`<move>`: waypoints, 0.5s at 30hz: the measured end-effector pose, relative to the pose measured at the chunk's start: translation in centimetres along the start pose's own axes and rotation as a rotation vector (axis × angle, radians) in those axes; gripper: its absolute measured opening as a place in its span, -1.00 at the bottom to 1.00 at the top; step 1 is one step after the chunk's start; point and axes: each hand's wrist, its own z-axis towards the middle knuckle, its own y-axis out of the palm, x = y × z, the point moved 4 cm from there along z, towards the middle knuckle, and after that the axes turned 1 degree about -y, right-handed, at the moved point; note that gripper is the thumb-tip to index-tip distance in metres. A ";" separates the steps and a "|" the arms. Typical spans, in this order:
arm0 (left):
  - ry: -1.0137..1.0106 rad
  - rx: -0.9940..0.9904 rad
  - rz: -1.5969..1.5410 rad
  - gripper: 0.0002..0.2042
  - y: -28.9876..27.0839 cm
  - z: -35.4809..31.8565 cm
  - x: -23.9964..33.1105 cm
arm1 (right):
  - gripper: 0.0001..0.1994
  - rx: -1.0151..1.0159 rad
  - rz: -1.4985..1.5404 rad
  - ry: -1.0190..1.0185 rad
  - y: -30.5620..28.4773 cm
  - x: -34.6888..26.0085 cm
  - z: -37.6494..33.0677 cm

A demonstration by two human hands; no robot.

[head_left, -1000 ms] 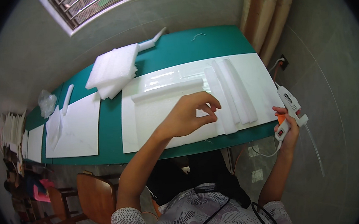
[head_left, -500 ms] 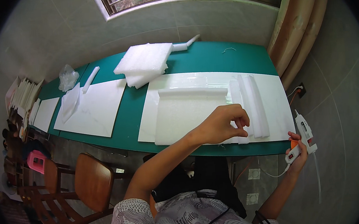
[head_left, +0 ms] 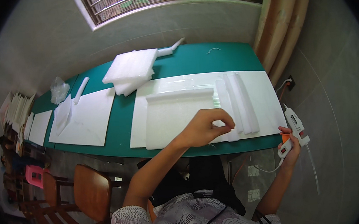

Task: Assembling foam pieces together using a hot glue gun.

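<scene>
My right hand (head_left: 291, 147) grips a white hot glue gun (head_left: 294, 121) just past the table's right front corner. A cord runs from the gun's base, and a clear glue stick (head_left: 316, 177) hangs from its back. My left hand (head_left: 208, 127) is over the front of a white board, thumb and index finger pinched together; whatever they hold, if anything, is too small to make out. Under and behind that hand lies a white foam sheet (head_left: 167, 121) with a foam strip (head_left: 180, 95) along its far edge. Several long foam strips (head_left: 240, 102) lie to the right.
Thick foam blocks (head_left: 130, 67) are stacked at the back of the green table (head_left: 200, 61). Farther left are another white board (head_left: 90, 119), a foam stick (head_left: 81, 90) and a crumpled clear bag (head_left: 59, 90). Wooden chairs (head_left: 92, 190) stand at the left; a wall socket (head_left: 289, 83) is at right.
My left thumb and index finger have come closer together into a pinch. The whole view has shifted, so the table sits a little farther left. The glue gun stays in my right hand.
</scene>
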 end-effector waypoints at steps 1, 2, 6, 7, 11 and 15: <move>-0.044 0.019 -0.010 -0.87 -0.2 -0.2 -0.3 | -0.59 -0.007 -0.004 0.004 0.1 0.1 0.0; -0.089 0.036 -0.021 -0.87 -0.3 -0.3 -0.6 | -0.61 -0.013 -0.008 0.008 0.2 0.1 0.0; -0.159 0.024 -0.007 -0.91 -0.9 -0.8 -0.4 | -0.61 -0.011 -0.005 0.027 0.6 -0.2 -0.2; -0.159 0.024 -0.008 -0.91 -0.8 -0.8 -0.5 | -0.62 -0.010 -0.004 0.022 0.7 -0.3 -0.2; -0.069 0.050 -0.115 -0.91 -0.5 -1.0 -1.7 | -0.63 -0.018 -0.022 0.011 0.3 -0.3 -0.1; -0.231 0.084 -0.249 -0.87 1.0 -0.9 -1.8 | -0.62 -0.019 -0.013 0.017 0.6 -0.4 0.0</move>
